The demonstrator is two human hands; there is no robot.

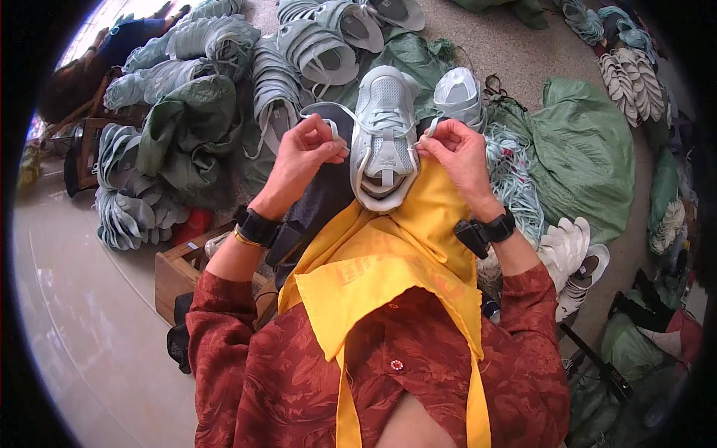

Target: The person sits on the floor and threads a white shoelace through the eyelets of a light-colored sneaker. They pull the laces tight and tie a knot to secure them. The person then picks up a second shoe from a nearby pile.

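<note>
The pale blue shoe (388, 123) lies with its heel over the yellow apron (321, 302), toe facing forward. The left hand (310, 149) pinches a lace (343, 108) between thumb and forefinger; the right hand (455, 153), similarly closed, pinches lace at the shoe's opposite side.

From where I stand, a bulging green sack (586, 164) slumps at right on the speckled floor (493, 41), with nested white shoe uppers (564, 250) just beside it. At left, a crumpled dark green sack (187, 138) lies among pale stacked uppers (213, 45), a wooden box (175, 287) near the glossy pale floor (82, 336).
</note>
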